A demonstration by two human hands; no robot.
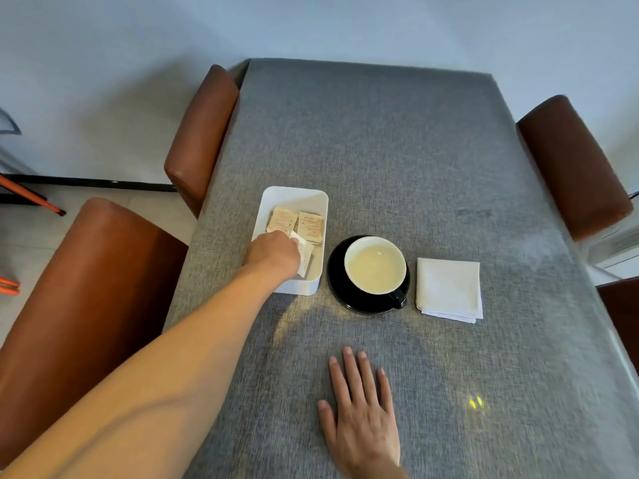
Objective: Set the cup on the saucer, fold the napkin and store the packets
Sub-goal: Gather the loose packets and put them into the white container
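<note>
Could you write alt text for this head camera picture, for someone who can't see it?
A person's left hand reaches into a white box holding a white packet beside two tan packets, while the right hand lies flat on a grey table. Right of the box, a cup sits on a black saucer, then a folded napkin.

Counter [397,160]: grey cloth, fine heathered weave, no print. Box [313,202]: plain white. Packets: two tan ones [295,221] with faint darker print, one white packet [306,252] with faint marks. Saucer [337,285]: glossy black. Cup [375,264]: black outside and handle, cream-white inside. Napkin [449,288]: plain white. Chairs [86,271]: reddish-brown leather-look. Wall [103,63]: pale bluish-white; black baseboard [90,183].
</note>
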